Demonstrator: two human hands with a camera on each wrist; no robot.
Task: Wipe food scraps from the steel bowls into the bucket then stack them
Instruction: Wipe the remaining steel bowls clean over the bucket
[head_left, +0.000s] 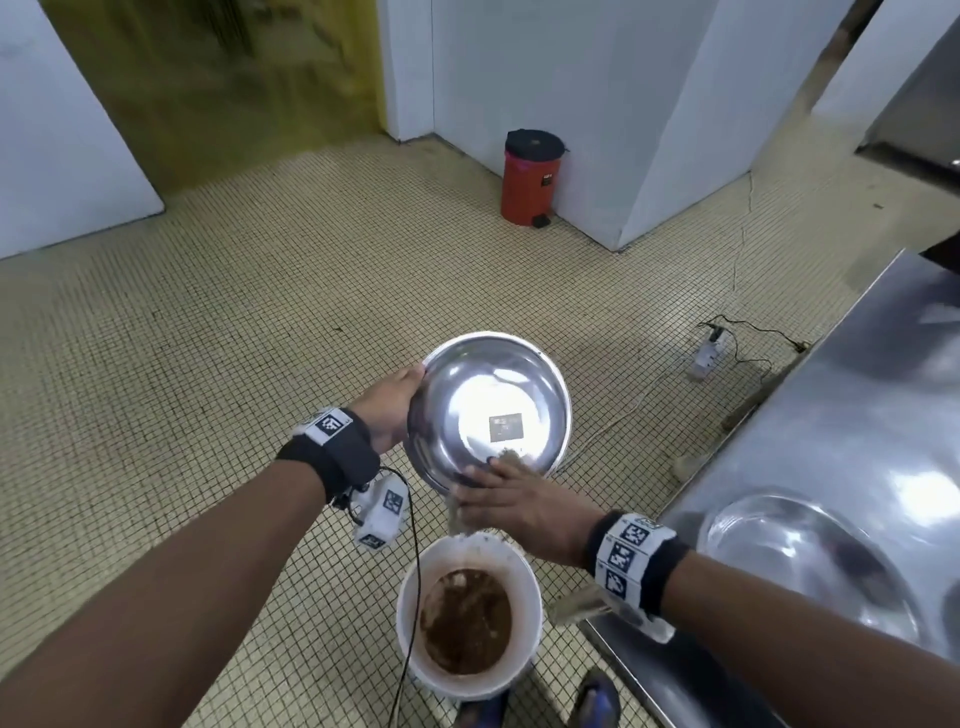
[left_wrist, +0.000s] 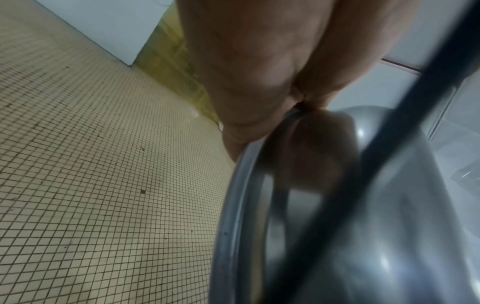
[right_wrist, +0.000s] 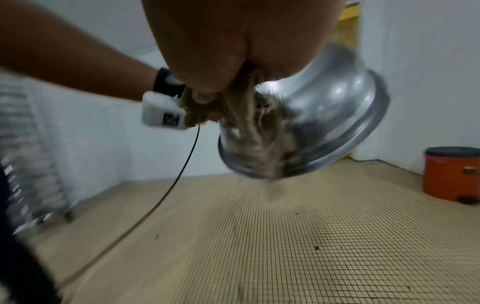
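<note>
A shiny steel bowl is held tilted toward me above a white bucket that stands on the floor with brown scraps inside. My left hand grips the bowl's left rim; in the left wrist view the steel bowl rim runs between thumb and fingers. My right hand holds a dirty tan cloth against the bowl's near inner edge. In the right wrist view the cloth hangs bunched from that hand over the steel bowl. A wet clump drops at the bucket's rim.
A steel counter runs along the right, with another steel bowl on it. A red pedal bin stands by the far white wall. A cable and small device lie on the tiled floor. My blue shoes are beside the bucket.
</note>
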